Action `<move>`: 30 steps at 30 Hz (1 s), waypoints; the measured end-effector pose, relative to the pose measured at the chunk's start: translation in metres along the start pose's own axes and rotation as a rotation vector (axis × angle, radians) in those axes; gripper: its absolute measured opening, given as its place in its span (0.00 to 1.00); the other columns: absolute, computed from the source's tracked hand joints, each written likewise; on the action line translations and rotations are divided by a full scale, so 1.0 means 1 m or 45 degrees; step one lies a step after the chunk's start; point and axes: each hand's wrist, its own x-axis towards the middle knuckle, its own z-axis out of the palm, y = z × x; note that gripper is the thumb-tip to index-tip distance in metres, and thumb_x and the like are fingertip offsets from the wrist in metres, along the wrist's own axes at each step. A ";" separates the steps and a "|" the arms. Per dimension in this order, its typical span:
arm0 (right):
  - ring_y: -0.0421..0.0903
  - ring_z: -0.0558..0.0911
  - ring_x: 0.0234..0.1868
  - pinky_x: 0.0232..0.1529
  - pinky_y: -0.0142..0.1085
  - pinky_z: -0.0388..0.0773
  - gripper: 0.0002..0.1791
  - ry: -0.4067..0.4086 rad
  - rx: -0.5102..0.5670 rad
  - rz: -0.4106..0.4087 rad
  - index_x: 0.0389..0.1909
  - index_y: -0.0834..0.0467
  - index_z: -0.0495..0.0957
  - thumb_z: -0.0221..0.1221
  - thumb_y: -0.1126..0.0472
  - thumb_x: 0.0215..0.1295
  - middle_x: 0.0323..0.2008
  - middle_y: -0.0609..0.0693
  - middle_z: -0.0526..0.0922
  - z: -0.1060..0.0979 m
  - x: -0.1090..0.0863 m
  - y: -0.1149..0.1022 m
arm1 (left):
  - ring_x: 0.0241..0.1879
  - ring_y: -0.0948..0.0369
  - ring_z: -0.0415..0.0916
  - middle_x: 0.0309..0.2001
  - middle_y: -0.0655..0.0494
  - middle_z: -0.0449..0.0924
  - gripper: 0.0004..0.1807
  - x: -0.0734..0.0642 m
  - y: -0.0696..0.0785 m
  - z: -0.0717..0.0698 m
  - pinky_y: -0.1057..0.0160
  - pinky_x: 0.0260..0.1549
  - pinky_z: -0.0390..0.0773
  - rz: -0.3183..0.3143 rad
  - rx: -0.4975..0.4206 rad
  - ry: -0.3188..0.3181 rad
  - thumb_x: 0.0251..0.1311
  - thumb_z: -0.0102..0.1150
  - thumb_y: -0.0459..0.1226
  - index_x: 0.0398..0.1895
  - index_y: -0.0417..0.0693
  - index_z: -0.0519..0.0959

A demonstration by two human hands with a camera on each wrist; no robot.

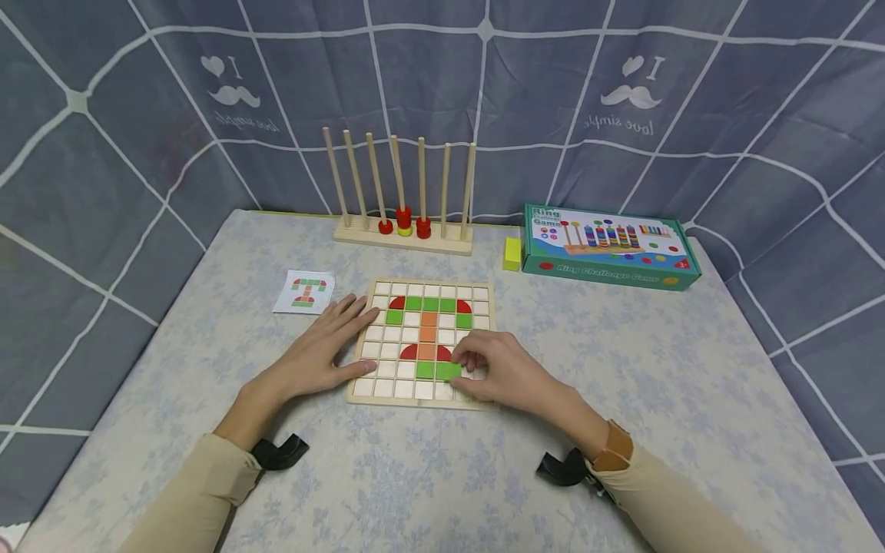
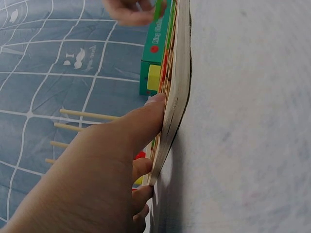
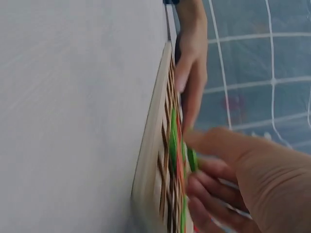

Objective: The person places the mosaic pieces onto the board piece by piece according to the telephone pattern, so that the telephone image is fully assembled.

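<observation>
A wooden grid board [image 1: 429, 403] lies flat on the table, with red, green and orange tiles forming a mushroom-like pattern on its white squares. My left hand [image 1: 321, 346] rests at the board's left side, fingers and thumb extended over the rim. Over the lower right part of the board, my right hand [image 1: 508, 369] pinches a green tile [image 3: 192, 159] between thumb and fingers. That tile stands up off the surface in the right wrist view. Beside the left fingertips is a pattern card [image 1: 306, 292] printed with a similar figure.
Behind the board stands a wooden peg rack [image 1: 442, 242] with several tall pegs and a few red and yellow rings [image 1: 404, 219]. A yellow block [image 1: 512, 254] sits against a green game box [image 1: 608, 276] at the back right. A grey checked curtain [image 1: 539, 84] hangs behind the table.
</observation>
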 end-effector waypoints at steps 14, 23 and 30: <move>0.40 0.79 0.39 0.41 0.33 0.80 0.12 0.080 -0.196 0.013 0.39 0.53 0.88 0.78 0.53 0.59 0.36 0.44 0.84 0.043 0.045 -0.028 | 0.85 0.44 0.41 0.85 0.45 0.49 0.48 -0.001 0.000 0.001 0.38 0.83 0.44 -0.002 -0.011 0.008 0.69 0.65 0.57 0.85 0.53 0.57; 0.42 0.79 0.42 0.43 0.35 0.80 0.14 0.176 -0.108 0.015 0.42 0.53 0.89 0.79 0.52 0.59 0.39 0.44 0.85 0.047 0.042 -0.023 | 0.86 0.45 0.40 0.86 0.46 0.48 0.48 0.000 0.001 0.000 0.39 0.83 0.43 -0.008 -0.015 -0.007 0.69 0.65 0.57 0.86 0.54 0.56; 0.47 0.78 0.56 0.57 0.44 0.81 0.26 0.176 -0.104 0.054 0.57 0.55 0.87 0.77 0.47 0.61 0.54 0.49 0.83 0.043 0.042 -0.012 | 0.85 0.43 0.40 0.85 0.45 0.49 0.48 0.001 0.000 0.000 0.38 0.83 0.43 0.001 -0.008 0.000 0.68 0.65 0.56 0.86 0.52 0.56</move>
